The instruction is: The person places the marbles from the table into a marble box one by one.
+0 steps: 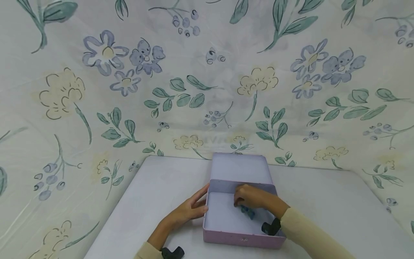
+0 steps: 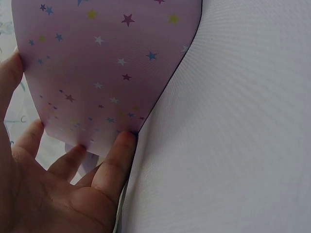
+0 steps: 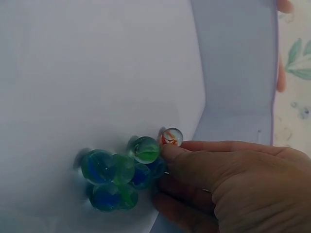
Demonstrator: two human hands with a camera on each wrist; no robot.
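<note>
A pale purple box (image 1: 223,238) lies with its lid (image 1: 240,168) tipped back. My left hand (image 1: 185,214) has its fingers spread along the box's left side; the left wrist view shows the fingertips touching the star-printed outer wall (image 2: 97,73). Inside the box, my right hand (image 1: 250,196) reaches toward the back. Its thumb and forefinger pinch a clear marble with an orange swirl (image 3: 171,137). Right beside those fingers, several blue and green glass marbles (image 3: 98,166) sit in a cluster on the box's white floor (image 3: 97,73).
The box stands on a white table (image 1: 174,180). Behind it hangs a floral-printed cloth (image 1: 194,118). Black devices are worn at the left wrist (image 1: 173,253) and right wrist (image 1: 271,227), the right one over the box's front right corner. A small clasp (image 1: 244,239) marks the front wall.
</note>
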